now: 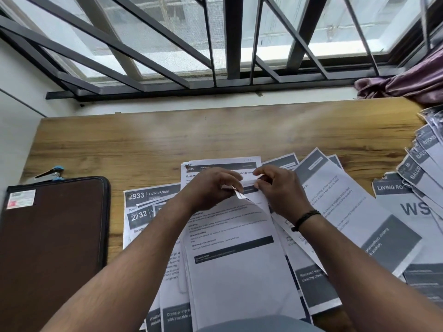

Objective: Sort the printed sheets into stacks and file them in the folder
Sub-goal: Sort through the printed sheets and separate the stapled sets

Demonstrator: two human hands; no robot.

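Both hands met over the middle of the paper spread: the left hand (pixel 211 185) had its fingers curled and pinched the folded-up top corner of a white printed sheet with black header bars (pixel 236 257), while the right hand (pixel 278 188), wearing a black braided wristband (pixel 306 219), pinched the same top edge just beside it. That sheet lay on top of a pile near the front edge of the wooden-grain table (pixel 167 137), partly covering another printed page (pixel 220 166) whose top showed beyond the fingers. To the left of the held sheet, pages headed "2933 LIVING ROOM" and "2732" (pixel 143 207) lay overlapped. To its right, more grey-and-white sheets (pixel 335 200) fanned out, and farther right a second heap with "LIVING ROOM" and "BALCO" headers (pixel 412 183) reached the table's right edge. Well left of the held sheet lay the closed dark brown zip folder with a small label (pixel 55 236); a silver-and-blue stapler (pixel 51 173) sat just behind it. Behind the table stood a barred window (pixel 227 44), with purple cloth (pixel 402 82) bunched at the right.
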